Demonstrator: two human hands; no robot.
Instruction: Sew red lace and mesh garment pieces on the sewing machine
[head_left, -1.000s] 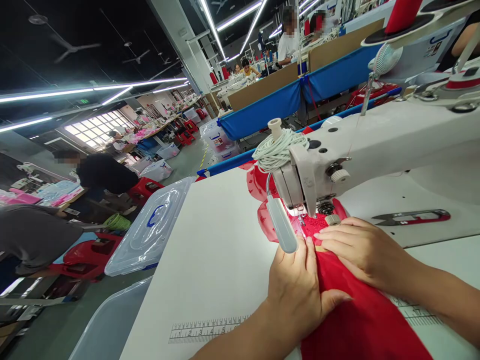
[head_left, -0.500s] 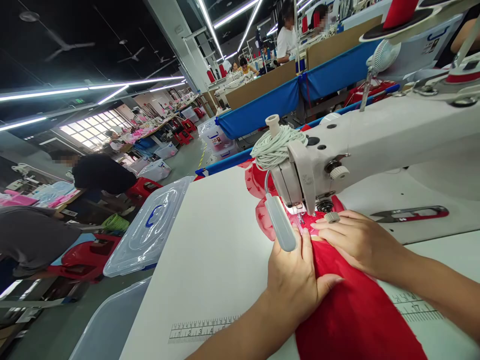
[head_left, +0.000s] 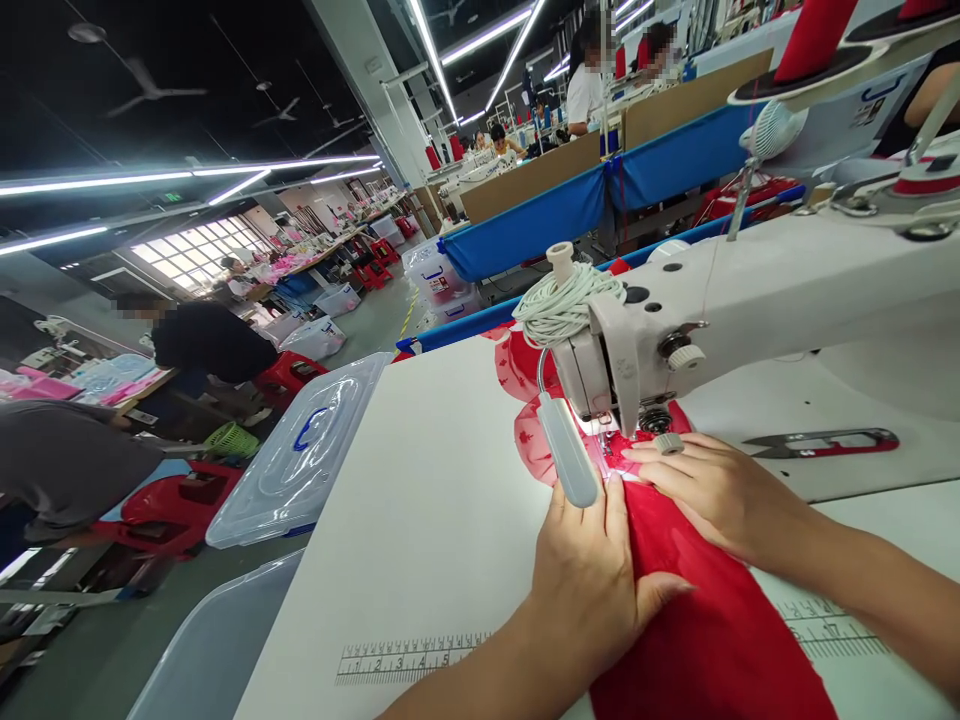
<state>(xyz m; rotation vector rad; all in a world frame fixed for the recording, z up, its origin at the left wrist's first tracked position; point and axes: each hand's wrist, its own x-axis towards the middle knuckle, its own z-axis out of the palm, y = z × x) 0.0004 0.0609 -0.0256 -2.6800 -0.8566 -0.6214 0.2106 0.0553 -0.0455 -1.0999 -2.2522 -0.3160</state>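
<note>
Red fabric (head_left: 705, 600) runs from the sewing machine (head_left: 787, 270) toward me over the white table. My left hand (head_left: 589, 565) lies flat on its left edge, fingers stretched toward the presser foot (head_left: 606, 443) and thumb spread out across the cloth. On the other side, my right hand (head_left: 705, 490) rests with extended fingers on the fabric just right of the needle area. Sheer red scalloped fabric (head_left: 534, 440) lies beyond the foot. A grey lamp (head_left: 568, 450) partly hides my left fingertips and the stitching spot.
Thread snips (head_left: 832, 442) lie on the machine bed. Pale cord (head_left: 562, 305) is wound on the machine head. A ruler scale (head_left: 405, 655) marks the table. A clear lidded bin (head_left: 300, 450) stands at the left, with seated people (head_left: 202, 340) beyond.
The view has shifted slightly, so the machine sits a little lower and farther right. Both hands stay on the red fabric, and its near end has shifted slightly left in the view.
</note>
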